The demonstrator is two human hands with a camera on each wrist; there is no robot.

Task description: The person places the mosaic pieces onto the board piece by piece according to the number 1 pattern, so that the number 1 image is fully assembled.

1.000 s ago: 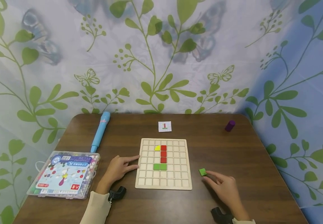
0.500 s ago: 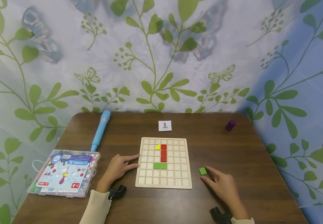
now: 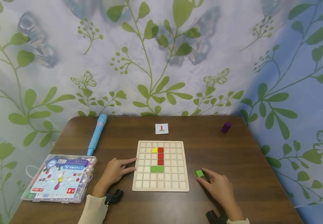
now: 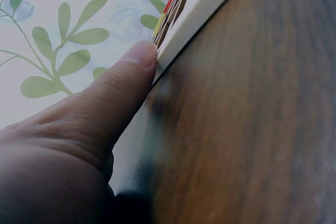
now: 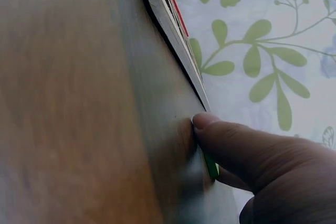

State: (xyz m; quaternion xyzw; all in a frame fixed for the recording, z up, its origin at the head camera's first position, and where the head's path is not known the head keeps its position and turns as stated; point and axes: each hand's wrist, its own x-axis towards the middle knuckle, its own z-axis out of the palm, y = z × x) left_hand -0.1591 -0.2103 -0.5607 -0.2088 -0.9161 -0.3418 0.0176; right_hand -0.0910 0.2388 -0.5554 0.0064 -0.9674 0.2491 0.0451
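A square wooden grid board (image 3: pixel 175 183) lies in the middle of the table. In its cells sit a yellow piece (image 3: pixel 154 150) with one rounded corner, a column of three red tiles (image 3: pixel 160 156), and two green tiles (image 3: pixel 157 169) side by side. My left hand (image 3: pixel 116 170) touches the board's left edge with extended fingertips; the left wrist view has the thumb (image 4: pixel 142 55) right at the rim. Right of the board, my right hand (image 3: pixel 219 189) pinches a loose green tile (image 3: pixel 199 173) between thumb and index fingertips, low over the table. That tile's edge shows past the thumb in the right wrist view.
Behind the board lies a small pattern card (image 3: pixel 161 128). A purple cylinder (image 3: pixel 226 127) stands at the back right. On the left are a blue microphone (image 3: pixel 97 133) and a clear plastic case (image 3: pixel 62 180) of small parts. A patterned cloth (image 3: pixel 150 62) hangs behind the table.
My right thumb and index finger have shifted from one corner of the loose green tile to either side of it. My left hand stays at the board's edge. The head view has shifted slightly.
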